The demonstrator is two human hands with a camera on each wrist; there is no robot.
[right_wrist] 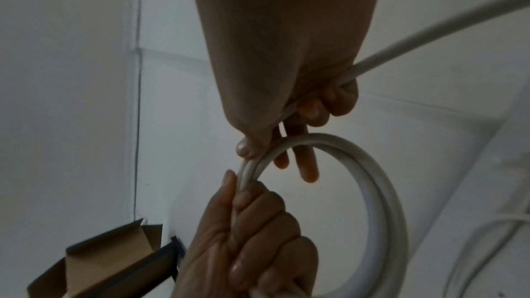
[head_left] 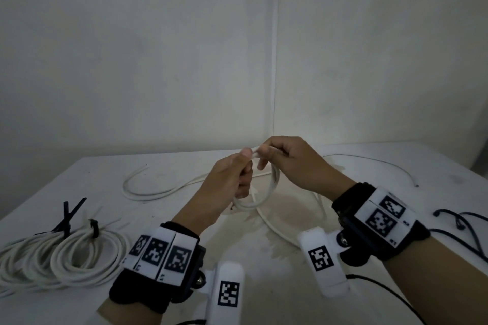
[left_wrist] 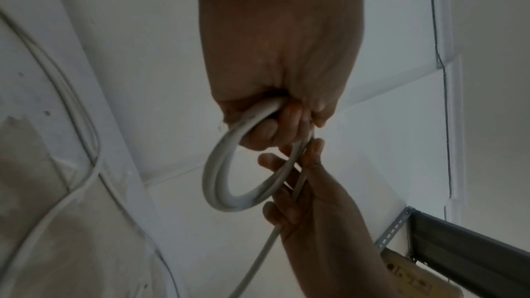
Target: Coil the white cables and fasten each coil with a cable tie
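Above the middle of the table [head_left: 184, 219] I hold a small coil of white cable [head_left: 272, 190] with a couple of turns. My left hand [head_left: 232, 177] grips the coil at its top, fingers curled round the turns [left_wrist: 218, 178]. My right hand [head_left: 285, 158] pinches the same cable right beside the left thumb. The free length runs through the right hand [right_wrist: 301, 108] and off to the upper right [right_wrist: 430, 31]. The loose rest of the cable [head_left: 148, 192] lies in curves on the table. Two finished white coils [head_left: 66, 256] with black cable ties [head_left: 93, 227] lie at the left.
A thin grey wire [head_left: 383, 163] arcs across the back right of the table. Black cords [head_left: 462, 221] lie at the right edge. Walls stand close behind the table. A cardboard box [right_wrist: 109, 264] shows in the right wrist view.
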